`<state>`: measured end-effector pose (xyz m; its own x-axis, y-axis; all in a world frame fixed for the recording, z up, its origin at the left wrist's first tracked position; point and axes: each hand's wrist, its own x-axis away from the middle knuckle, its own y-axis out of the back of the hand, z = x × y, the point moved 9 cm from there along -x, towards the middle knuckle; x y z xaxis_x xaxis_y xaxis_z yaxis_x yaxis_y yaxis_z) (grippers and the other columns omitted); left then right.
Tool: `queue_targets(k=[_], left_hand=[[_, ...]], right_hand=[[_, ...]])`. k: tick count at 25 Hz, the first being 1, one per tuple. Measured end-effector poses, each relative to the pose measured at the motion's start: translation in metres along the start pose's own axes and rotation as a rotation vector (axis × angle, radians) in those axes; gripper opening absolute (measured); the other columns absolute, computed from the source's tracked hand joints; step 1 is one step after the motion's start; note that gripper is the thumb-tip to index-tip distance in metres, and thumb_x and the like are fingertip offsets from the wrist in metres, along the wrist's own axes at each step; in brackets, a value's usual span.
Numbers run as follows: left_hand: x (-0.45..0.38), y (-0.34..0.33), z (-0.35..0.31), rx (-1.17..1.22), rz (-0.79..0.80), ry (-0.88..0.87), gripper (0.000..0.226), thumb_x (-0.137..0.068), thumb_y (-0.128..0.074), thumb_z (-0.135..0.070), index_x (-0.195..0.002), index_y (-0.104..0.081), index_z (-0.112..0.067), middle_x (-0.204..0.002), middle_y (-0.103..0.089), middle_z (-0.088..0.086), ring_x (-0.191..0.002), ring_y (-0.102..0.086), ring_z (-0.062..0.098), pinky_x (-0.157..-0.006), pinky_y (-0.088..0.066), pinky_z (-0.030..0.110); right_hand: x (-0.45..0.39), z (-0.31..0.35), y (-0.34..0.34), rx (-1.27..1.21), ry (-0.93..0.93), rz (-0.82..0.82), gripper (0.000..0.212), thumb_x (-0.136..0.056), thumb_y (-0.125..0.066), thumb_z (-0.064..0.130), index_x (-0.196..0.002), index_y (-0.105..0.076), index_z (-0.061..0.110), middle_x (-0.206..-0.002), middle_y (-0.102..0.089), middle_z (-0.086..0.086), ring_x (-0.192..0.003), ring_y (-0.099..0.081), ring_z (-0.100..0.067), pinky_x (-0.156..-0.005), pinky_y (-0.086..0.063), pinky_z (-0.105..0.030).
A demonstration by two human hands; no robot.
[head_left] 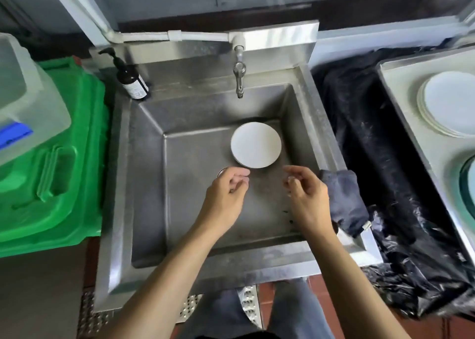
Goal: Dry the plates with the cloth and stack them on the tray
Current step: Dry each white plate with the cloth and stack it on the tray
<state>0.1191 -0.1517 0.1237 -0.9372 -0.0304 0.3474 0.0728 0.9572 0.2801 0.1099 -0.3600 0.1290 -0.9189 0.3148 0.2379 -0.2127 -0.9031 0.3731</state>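
The steel sink (144,158) filled mid-frame; the tray (401,87) held stacked plates (447,105) at right. One white plate (255,145) lay in the basin, the dark cloth (344,200) draped its right rim. My left hand (226,197) and right hand (307,197) hovered loosely curled, holding nothing.

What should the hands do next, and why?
Probably the left hand should reach forward and pick up the white plate lying in the sink. Both hands hold nothing, the right hand is next to the dark cloth draped over the sink's edge, and dried plates already sit stacked on the tray to the right.
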Motion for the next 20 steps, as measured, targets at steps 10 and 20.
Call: queue_targets(k=[10, 20], left_hand=[[-0.034, -0.008, 0.101, 0.053, 0.002, 0.137, 0.024, -0.100, -0.059, -0.012, -0.103, -0.069, -0.033, -0.105, -0.075, -0.011, -0.107, -0.068, 0.006, -0.102, -0.053, 0.044], [-0.152, -0.028, 0.177, 0.078, -0.094, 0.185, 0.034, -0.097, -0.056, -0.004, -0.096, -0.071, -0.035, -0.097, -0.077, -0.014, -0.098, -0.071, 0.006, -0.099, -0.055, 0.042]], right_hand=[[-0.025, -0.083, -0.050, 0.080, -0.159, 0.031, 0.026, -0.099, -0.054, 0.007, -0.107, -0.073, 0.023, -0.090, -0.074, 0.006, -0.080, -0.071, -0.013, -0.082, -0.059, -0.046], [-0.150, -0.188, -0.082, -0.006, -0.275, -0.075, 0.028, -0.100, -0.054, 0.010, -0.106, -0.073, 0.031, -0.083, -0.074, 0.007, -0.071, -0.069, -0.006, -0.062, -0.056, -0.020]])
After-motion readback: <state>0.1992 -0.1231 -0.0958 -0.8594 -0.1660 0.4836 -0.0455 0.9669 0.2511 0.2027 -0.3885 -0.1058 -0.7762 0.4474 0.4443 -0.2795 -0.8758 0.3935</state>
